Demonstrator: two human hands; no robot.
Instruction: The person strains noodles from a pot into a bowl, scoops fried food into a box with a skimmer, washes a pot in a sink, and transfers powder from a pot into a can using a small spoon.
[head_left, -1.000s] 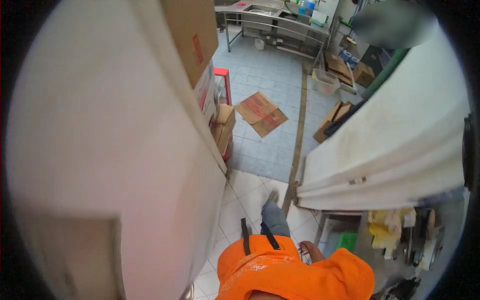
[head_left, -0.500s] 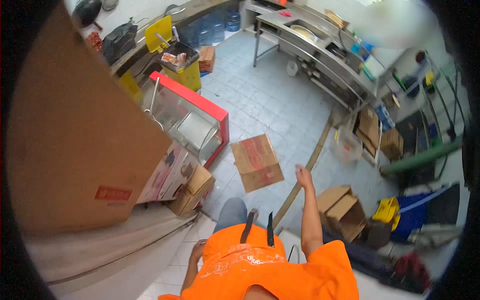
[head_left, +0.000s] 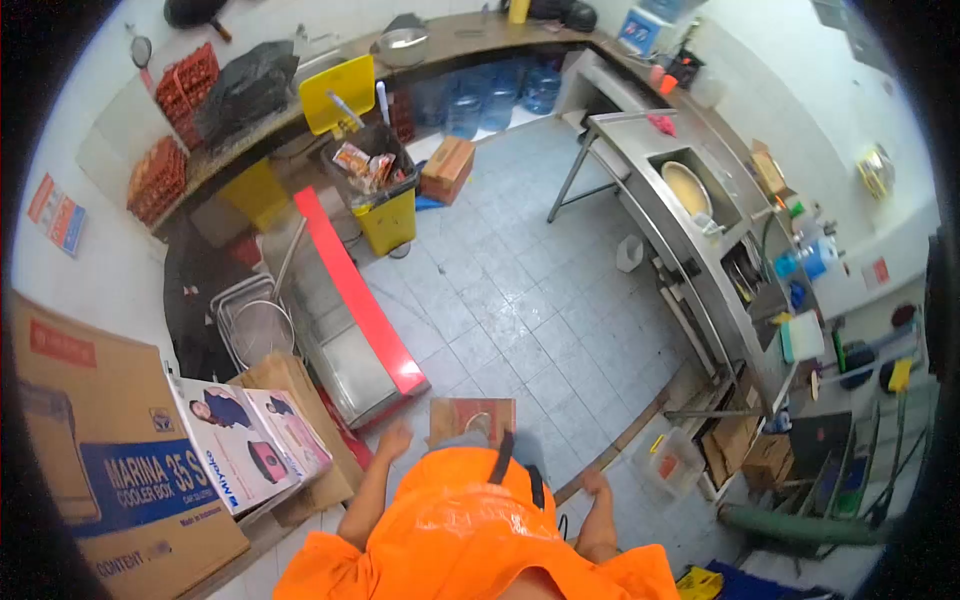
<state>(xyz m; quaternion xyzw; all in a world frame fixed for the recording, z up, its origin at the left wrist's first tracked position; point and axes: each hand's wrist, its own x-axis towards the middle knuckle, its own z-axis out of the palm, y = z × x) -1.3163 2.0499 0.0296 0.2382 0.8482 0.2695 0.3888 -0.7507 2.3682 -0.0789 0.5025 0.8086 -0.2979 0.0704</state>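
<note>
My left hand (head_left: 396, 440) hangs beside my body with its fingers loosely curled. It holds nothing that I can see and is nearest to the opened cardboard and printed boxes at the left. My right hand (head_left: 594, 482) is down at my other side, fingers curled in, near the brown strip (head_left: 610, 450) across the floor. Nothing shows in it. A flattened piece of cardboard (head_left: 447, 415) lies on the tiles in front of me, with my foot (head_left: 480, 425) over it. Neither hand touches it.
A red-edged glass cabinet (head_left: 360, 310) stands left, with a Marina cooler box carton (head_left: 130, 470) nearer me. Beyond are a yellow bin (head_left: 385, 225) and a brown carton (head_left: 447, 168). A steel sink counter (head_left: 690, 240) runs along the right. A clear plastic container (head_left: 670, 462) sits below it.
My view has lifted and shifted forward. The cardboard is now close under me, at my foot. My left hand has swung forward, and my right hand has swung back toward my body.
</note>
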